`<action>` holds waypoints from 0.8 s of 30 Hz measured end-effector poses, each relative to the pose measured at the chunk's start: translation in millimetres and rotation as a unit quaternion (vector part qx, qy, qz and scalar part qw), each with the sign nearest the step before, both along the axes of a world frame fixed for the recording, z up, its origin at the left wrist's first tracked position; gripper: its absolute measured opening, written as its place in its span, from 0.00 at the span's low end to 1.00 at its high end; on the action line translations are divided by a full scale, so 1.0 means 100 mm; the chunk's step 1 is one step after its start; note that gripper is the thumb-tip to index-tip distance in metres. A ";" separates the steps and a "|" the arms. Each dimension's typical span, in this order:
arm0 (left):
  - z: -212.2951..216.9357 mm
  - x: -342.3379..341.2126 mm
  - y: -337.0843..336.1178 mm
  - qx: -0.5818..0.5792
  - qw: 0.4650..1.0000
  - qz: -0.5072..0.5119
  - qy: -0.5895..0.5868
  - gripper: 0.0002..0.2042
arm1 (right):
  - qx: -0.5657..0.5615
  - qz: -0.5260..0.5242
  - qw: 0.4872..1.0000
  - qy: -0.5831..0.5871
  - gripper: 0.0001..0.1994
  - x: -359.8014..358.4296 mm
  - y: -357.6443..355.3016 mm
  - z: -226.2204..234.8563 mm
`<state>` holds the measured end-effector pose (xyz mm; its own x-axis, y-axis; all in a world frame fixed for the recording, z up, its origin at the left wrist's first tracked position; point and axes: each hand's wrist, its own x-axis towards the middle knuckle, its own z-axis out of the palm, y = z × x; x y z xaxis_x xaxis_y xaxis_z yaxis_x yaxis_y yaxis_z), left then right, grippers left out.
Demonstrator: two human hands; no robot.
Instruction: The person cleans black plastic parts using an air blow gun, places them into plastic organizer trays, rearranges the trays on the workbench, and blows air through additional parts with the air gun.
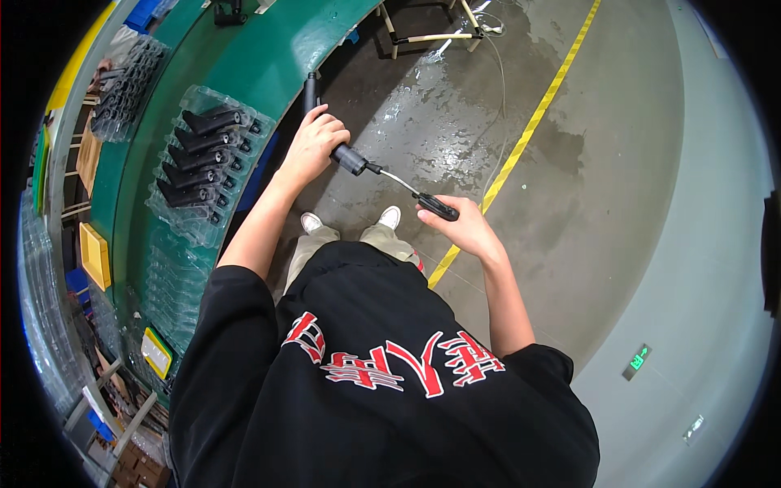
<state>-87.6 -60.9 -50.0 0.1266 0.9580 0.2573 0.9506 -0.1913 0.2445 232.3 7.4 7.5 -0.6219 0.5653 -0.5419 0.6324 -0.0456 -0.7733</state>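
Note:
My left hand (311,146) is wrapped round a black device with a cylindrical body (350,159) and a black tube-shaped part (311,91) beyond the fingers. In my right hand (468,229) is a black, rounded handle-like piece (437,206), gripped near its lower end. A thin pale cable or rod (400,180) runs between the two, and I cannot tell how its ends are fixed. Left of my left arm, a clear plastic tray (194,230) holds several black pistol-shaped pieces (213,122) in a row.
A curved green workbench (272,41) runs along my left, carrying stacked clear trays (175,281). Yellow bins (95,255) and shelving stand beyond it. A tubular frame (439,37) sits ahead on the wet floor. A yellow striped line (533,126) crosses the floor on the right, before a pale wall (700,268).

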 end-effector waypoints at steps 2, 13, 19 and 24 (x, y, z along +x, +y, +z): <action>0.04 -0.01 0.00 -0.004 1.000 -0.002 0.000 0.06 | -0.006 0.003 1.000 0.006 0.14 0.00 0.01 0.00; -0.12 0.10 -0.15 -0.031 0.997 -0.073 0.014 0.05 | -0.021 0.035 0.999 -0.009 0.12 0.00 0.05 0.04; -0.25 0.19 -0.21 -0.034 0.994 -0.100 -0.020 0.05 | -0.029 0.063 0.997 -0.045 0.12 -0.03 0.04 0.05; -0.32 0.21 -0.25 -0.035 0.993 -0.110 -0.036 0.06 | -0.019 0.062 0.996 -0.061 0.13 -0.06 0.03 0.06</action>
